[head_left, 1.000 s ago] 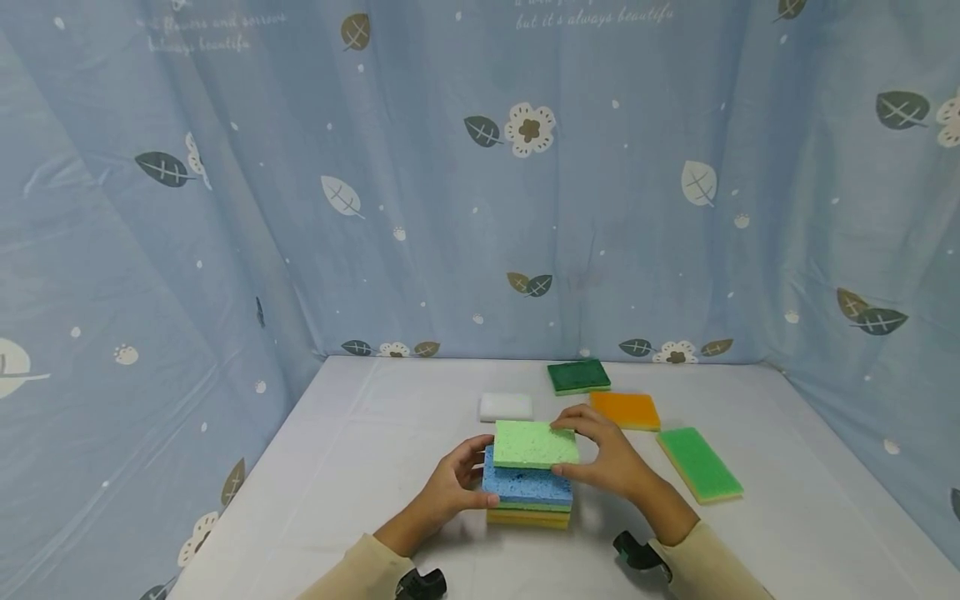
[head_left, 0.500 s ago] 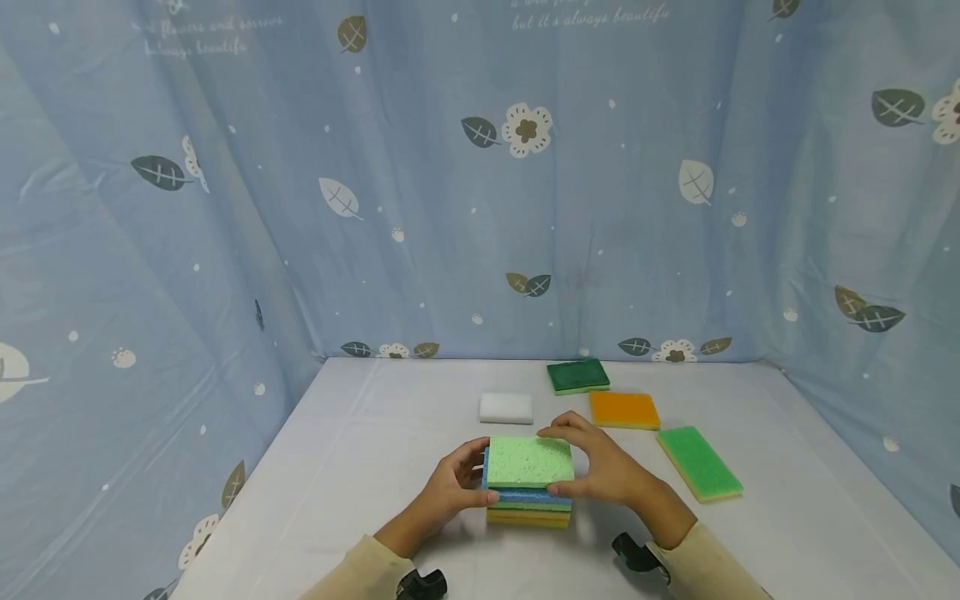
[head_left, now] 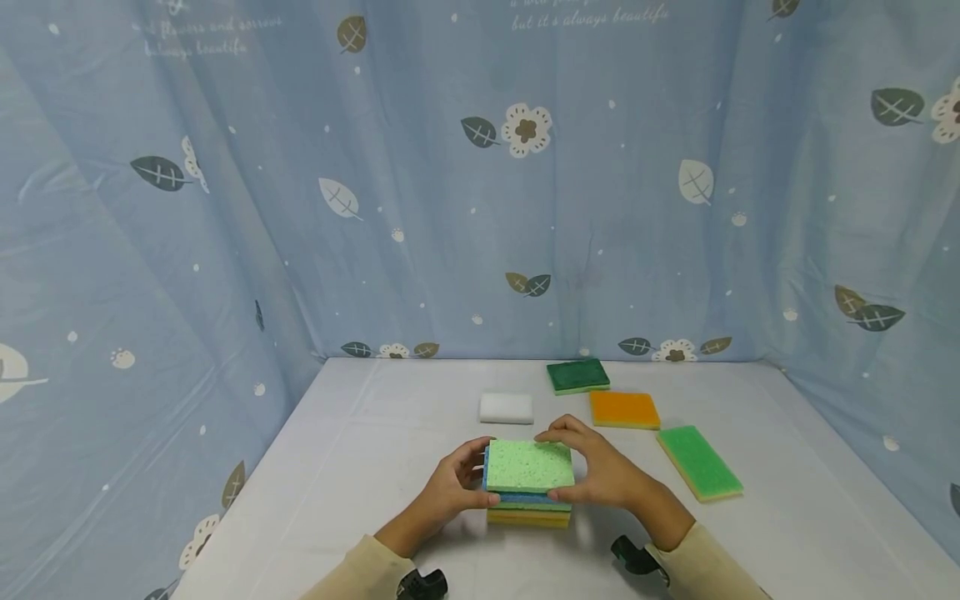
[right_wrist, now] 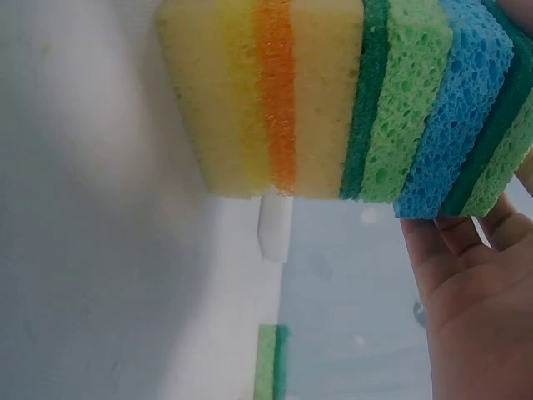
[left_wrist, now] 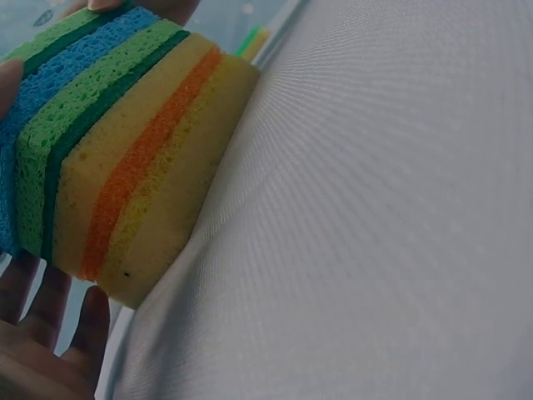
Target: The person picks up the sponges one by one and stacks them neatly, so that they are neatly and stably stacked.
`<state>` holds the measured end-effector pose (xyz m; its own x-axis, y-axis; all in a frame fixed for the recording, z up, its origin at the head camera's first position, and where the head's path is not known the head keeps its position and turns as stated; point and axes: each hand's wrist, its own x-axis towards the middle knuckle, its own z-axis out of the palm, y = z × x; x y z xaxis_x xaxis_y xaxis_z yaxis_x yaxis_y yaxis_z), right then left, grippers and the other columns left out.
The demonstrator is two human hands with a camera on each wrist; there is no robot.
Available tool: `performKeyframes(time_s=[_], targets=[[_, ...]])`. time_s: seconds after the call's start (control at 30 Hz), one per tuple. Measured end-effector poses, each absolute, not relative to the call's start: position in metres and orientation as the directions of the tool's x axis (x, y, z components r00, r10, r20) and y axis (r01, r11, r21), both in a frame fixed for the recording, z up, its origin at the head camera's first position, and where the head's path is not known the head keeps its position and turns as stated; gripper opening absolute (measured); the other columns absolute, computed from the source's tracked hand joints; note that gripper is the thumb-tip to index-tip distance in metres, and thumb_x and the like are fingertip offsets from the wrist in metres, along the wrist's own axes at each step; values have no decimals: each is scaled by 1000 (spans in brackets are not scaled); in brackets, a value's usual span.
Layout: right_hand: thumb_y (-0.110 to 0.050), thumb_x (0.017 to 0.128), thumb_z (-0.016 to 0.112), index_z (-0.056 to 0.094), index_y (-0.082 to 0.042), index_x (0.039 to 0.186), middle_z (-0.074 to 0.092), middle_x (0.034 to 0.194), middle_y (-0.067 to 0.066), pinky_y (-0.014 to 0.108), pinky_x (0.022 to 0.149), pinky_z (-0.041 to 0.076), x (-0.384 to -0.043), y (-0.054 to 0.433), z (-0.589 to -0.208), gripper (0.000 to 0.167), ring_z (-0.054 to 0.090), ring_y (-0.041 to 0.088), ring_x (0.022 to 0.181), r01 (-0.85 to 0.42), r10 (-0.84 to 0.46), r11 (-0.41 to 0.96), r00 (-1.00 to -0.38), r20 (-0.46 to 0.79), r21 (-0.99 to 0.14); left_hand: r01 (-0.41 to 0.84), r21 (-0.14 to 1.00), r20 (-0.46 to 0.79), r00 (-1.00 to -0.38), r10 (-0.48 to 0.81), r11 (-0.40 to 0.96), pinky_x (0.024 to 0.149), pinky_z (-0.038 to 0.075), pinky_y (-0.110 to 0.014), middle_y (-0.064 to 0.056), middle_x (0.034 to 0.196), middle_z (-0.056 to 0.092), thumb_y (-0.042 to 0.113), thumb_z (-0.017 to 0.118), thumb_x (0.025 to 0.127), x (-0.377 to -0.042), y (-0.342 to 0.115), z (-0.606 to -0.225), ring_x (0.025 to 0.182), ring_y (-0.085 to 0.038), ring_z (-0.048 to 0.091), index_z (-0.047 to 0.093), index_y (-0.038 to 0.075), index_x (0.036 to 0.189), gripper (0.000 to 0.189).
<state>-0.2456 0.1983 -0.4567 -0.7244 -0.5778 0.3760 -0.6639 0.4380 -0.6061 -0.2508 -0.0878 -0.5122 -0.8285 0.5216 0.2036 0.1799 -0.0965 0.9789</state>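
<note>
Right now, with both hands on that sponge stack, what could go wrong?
The blue sponge appears to jut past the lower light-green sponge in the right wrist view, so a push down might shift it.
The right hand pinches the top light-green sponge at its near and far edges; an uneven release could drag it askew.
The left hand grips the blue sponge; pulling sideways might topple the stack.

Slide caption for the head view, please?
Left hand grips a sponge stack while the right hand holds its green top sponge.
</note>
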Motion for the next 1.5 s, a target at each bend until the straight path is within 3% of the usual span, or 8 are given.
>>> performKeyframes(time_s=[0.57, 0.73, 0.93, 1.27, 1.4, 1.5], targets=[[-33, 68, 88, 44, -36, 142, 43, 126, -12, 49, 95, 44, -243, 197, -454, 86, 46, 12, 115, -635, -605, 510, -744, 283, -581, 208, 972, 234, -809, 540, -109, 104, 37, -43, -14, 137, 49, 10, 83, 77, -251, -88, -513, 124, -29, 47, 31, -4, 147, 88], [-33, 68, 88, 45, -35, 142, 43, 126, -13, 49, 95, 43, -243, 197, -454, 86, 46, 12, 115, -633, -606, 511, -745, 278, -582, 227, 968, 250, -803, 540, -110, 103, 38, -42, -15, 136, 50, 8, 83, 76, -251, -87, -513, 123, -29, 48, 35, -4, 145, 85], [-32, 67, 88, 45, -36, 141, 43, 126, -15, 49, 96, 43, -243, 196, -454, 86, 46, 11, 115, -626, -607, 512, -748, 269, -587, 229, 969, 243, -808, 536, -94, 103, 38, -41, -15, 136, 50, 8, 82, 77, -251, -87, -512, 123, -29, 49, 42, 4, 143, 76], [-33, 67, 88, 45, -36, 141, 44, 126, -13, 50, 96, 43, -242, 195, -453, 86, 46, 12, 114, -614, -601, 524, -758, 255, -590, 230, 967, 253, -801, 542, -112, 103, 37, -42, -15, 136, 51, 12, 82, 79, -250, -89, -512, 123, -28, 49, 42, 4, 143, 76], [-41, 71, 85, 44, -37, 142, 47, 128, -5, 53, 95, 42, -242, 197, -453, 83, 47, 13, 114, -613, -604, 506, -754, 258, -607, 238, 965, 257, -803, 538, -107, 102, 38, -41, -15, 135, 51, 16, 83, 78, -250, -88, -512, 122, -28, 49, 44, 4, 142, 76], [-38, 78, 80, 46, -34, 142, 50, 126, -2, 56, 94, 41, -245, 201, -455, 73, 48, 16, 113, -622, -602, 435, -739, 304, -651, 238, 965, 258, -804, 536, -108, 102, 39, -40, -14, 135, 52, 17, 84, 77, -251, -87, -513, 122, -29, 49, 45, 5, 141, 76]])
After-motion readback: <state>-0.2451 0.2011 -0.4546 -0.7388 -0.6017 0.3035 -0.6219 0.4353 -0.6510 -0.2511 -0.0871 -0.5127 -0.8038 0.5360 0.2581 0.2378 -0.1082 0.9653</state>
